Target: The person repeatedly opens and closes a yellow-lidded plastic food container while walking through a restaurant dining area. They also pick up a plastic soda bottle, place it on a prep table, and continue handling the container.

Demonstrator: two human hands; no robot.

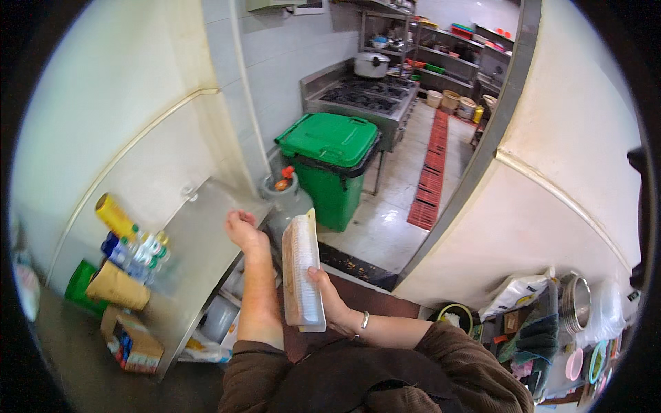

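Observation:
My right hand [333,300] grips a long whitish stack of thin ridged pieces [301,272], seemingly in a clear wrap with pale yellow edges. It stands nearly upright in front of me, the thumb on its near side; what the pieces are, I cannot make out. My left hand [246,230] is raised beside the far end of the steel counter [200,234], its fingers loosely bent and nothing visible in them. Clear bottles [150,248], a yellow roll [115,213] and a brown paper-wrapped bundle [118,285] are on the counter's left side.
Past the doorway stand a green lidded bin [330,155], a grey gas cylinder [286,203] and a stove [365,96] with a large pot [372,65]. A raised dark threshold [358,267] crosses the floor. At right are stacked steel bowls [575,303] and dark cloths [537,341].

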